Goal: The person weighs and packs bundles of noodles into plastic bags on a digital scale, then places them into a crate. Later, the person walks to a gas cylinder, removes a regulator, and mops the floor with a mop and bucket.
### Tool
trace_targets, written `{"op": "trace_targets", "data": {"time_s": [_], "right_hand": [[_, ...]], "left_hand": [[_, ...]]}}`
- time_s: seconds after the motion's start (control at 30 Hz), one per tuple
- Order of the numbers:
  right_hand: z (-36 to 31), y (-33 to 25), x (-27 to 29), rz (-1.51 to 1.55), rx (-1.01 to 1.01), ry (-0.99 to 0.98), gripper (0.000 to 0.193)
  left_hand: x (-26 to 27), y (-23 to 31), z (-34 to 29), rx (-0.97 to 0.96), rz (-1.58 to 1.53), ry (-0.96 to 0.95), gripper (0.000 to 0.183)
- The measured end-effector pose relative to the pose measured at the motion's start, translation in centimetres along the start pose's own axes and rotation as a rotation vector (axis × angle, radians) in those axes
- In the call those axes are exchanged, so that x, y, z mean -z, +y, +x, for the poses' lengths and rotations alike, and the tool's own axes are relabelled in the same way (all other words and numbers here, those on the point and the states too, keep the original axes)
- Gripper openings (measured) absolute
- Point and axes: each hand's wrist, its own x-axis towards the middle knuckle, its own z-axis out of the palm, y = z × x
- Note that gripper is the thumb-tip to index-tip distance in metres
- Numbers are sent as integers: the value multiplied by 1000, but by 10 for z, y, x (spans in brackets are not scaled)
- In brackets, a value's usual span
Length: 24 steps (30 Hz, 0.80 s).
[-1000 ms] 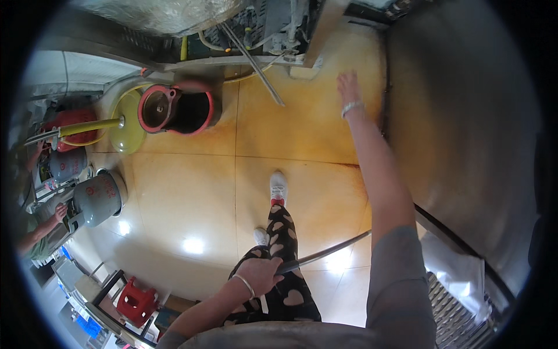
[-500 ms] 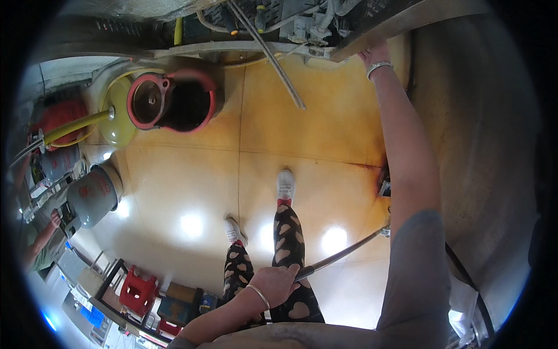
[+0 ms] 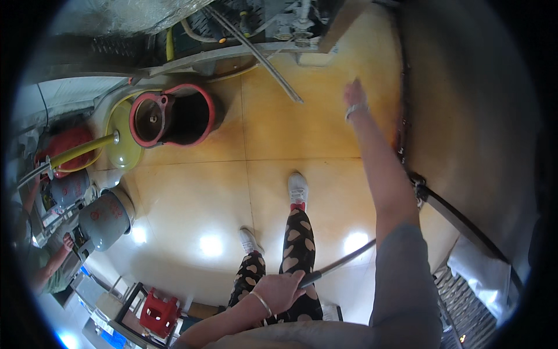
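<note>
My left hand (image 3: 282, 295) is closed around the dark grip of a thin metal rod (image 3: 343, 259). From there the rod slants up to the right and passes behind my right arm. Stretched out ahead, my right hand (image 3: 354, 95) hangs over the tan floor, smeared by motion, so its fingers cannot be read. The metal frame end (image 3: 344, 26) lies beyond it, with a gap between. A long metal bar (image 3: 273, 72) juts from the machinery, left of this hand.
At the far left stands a red-rimmed dark bin (image 3: 195, 116) beside a yellow-green lid (image 3: 119, 139). Grey buckets (image 3: 106, 220) and another person's hand (image 3: 68, 242) are at left. A red stool (image 3: 160, 313) sits near left; a dark curved surface (image 3: 465, 110) fills the right.
My right hand has come away from the metal frame and moved back toward me. The left hand keeps its grip on the rod. The view has shifted.
</note>
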Motion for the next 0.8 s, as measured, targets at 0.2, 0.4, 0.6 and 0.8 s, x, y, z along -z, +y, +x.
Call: {"op": "trace_targets", "data": {"time_s": [0.2, 0.4, 0.6, 0.8], "right_hand": [[-222, 166, 159, -675, -68, 251, 36], [-440, 271, 178, -679, -514, 759, 44], [-491, 338, 79, -175, -325, 414, 47], [-553, 378, 3, -413, -486, 200, 36]], "left_hand": [[-41, -18, -17, -18, 134, 108, 39], [-97, -27, -65, -78, 136, 145, 37], [-132, -57, -148, -52, 80, 207, 37], [-167, -79, -246, 212, 141, 204, 33]]}}
